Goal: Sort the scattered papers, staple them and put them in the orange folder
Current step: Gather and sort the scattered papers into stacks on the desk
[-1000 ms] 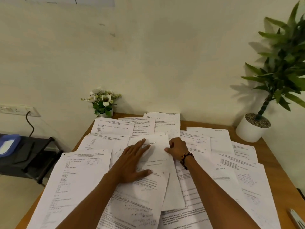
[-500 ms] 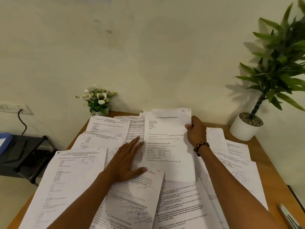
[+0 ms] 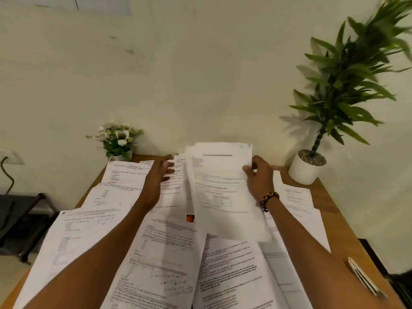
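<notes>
Several printed white sheets (image 3: pixel 160 248) lie scattered and overlapping across a wooden table (image 3: pixel 332 210). My right hand (image 3: pixel 259 177) pinches the right edge of a lifted sheet (image 3: pixel 220 188) that tilts above the pile near the table's back. My left hand (image 3: pixel 159 172) reaches forward over the far sheets with fingers stretched out; it holds nothing. A small patch of the orange folder (image 3: pixel 190 218) shows between sheets in the middle; the rest of it is buried. No stapler is in sight.
A small pot of white flowers (image 3: pixel 118 141) stands at the table's back left, a tall green plant in a white pot (image 3: pixel 308 166) at the back right. A slim pale object (image 3: pixel 365 278) lies near the right edge. A black stand (image 3: pixel 20 219) sits left of the table.
My right hand has raised the sheet higher off the pile. My left hand has left the middle papers and moved forward toward the far sheets, uncovering an orange patch.
</notes>
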The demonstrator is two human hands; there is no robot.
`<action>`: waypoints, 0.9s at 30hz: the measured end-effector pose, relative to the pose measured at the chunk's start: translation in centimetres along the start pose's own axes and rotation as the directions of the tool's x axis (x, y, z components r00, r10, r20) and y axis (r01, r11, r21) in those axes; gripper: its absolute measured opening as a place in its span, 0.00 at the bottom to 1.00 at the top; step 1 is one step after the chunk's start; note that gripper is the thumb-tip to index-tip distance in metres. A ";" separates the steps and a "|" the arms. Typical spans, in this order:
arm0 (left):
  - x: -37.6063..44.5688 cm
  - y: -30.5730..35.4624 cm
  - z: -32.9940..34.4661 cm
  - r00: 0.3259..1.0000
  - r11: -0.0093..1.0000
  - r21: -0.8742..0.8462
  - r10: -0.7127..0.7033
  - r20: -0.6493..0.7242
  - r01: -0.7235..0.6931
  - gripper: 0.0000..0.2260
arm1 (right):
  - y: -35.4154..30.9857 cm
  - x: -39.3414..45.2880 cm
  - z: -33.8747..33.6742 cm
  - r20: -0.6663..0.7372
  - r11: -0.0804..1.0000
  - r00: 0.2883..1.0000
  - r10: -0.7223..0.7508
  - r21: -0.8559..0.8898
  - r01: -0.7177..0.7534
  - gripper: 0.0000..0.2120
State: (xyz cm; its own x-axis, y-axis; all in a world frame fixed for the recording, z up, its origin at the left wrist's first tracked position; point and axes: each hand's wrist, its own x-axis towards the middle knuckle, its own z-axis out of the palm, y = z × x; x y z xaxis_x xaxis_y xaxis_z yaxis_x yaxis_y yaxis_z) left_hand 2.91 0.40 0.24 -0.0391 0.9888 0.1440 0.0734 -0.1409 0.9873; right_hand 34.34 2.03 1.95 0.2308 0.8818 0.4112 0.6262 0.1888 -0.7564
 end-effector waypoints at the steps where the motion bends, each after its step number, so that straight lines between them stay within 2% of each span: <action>1: 0.2 0.6 0.0 0.999 1.000 -0.009 0.014 0.042 -0.013 0.30 | 0.1 -1.0 0.7 0.032 1.000 0.999 0.016 0.009 -0.016 0.16; 3: 0.6 1.4 0.0 0.992 0.992 0.104 0.056 0.116 -0.069 0.24 | 0.5 -2.8 2.1 0.095 0.997 0.993 0.065 0.023 -0.067 0.14; 6: 1.0 1.3 0.5 0.979 0.922 0.356 0.091 0.181 -0.152 0.24 | 0.8 -5.3 3.5 0.195 0.997 0.980 0.047 0.056 -0.058 0.19; 9: 1.0 1.3 1.5 0.954 0.819 0.544 0.017 0.298 -0.184 0.28 | 0.6 -7.8 4.4 0.299 0.996 0.954 0.010 0.083 -0.036 0.21; 12: 0.3 0.6 2.4 0.863 0.722 0.630 -0.093 0.496 -0.285 0.22 | 0.6 -10.7 5.0 0.349 0.993 0.937 0.013 0.109 -0.055 0.18; 15: -0.3 -1.3 2.9 0.801 0.673 0.649 -0.139 0.583 -0.356 0.14 | 0.6 -12.8 5.0 0.417 0.990 0.909 0.019 0.119 -0.075 0.21; 18: -1.2 -1.3 2.5 0.756 0.730 0.585 -0.145 0.639 -0.354 0.04 | 0.2 -13.9 4.4 0.386 0.974 0.918 0.085 0.162 -0.159 0.27; 20: -1.7 -0.7 1.7 0.731 0.758 0.541 -0.128 0.671 -0.365 0.04 | 0.4 -13.7 4.0 0.363 0.940 0.919 0.155 0.231 -0.250 0.28; 21: -1.8 -0.3 1.0 0.720 0.772 0.523 -0.126 0.682 -0.361 0.01 | 0.6 -13.4 3.9 0.359 0.929 0.918 0.169 0.252 -0.270 0.27; 24: -2.5 1.4 -2.0 0.696 0.799 0.506 -0.161 0.700 -0.325 0.08 | 1.5 -12.5 4.0 0.328 0.972 0.939 0.105 0.165 -0.166 0.19; 27: -3.7 2.4 -5.3 0.696 0.830 0.519 -0.249 0.673 -0.205 0.10 | 1.1 -12.4 5.0 0.383 0.998 0.924 0.020 0.049 -0.041 0.13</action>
State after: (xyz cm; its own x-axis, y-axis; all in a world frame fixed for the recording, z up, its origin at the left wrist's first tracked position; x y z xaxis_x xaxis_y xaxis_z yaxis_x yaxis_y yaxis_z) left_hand -2.04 -3.86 2.39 0.6253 0.7566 -0.1912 0.5864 -0.2939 0.7548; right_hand 28.49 -6.54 -6.51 -0.0599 0.9836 0.1701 0.5789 0.1730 -0.7969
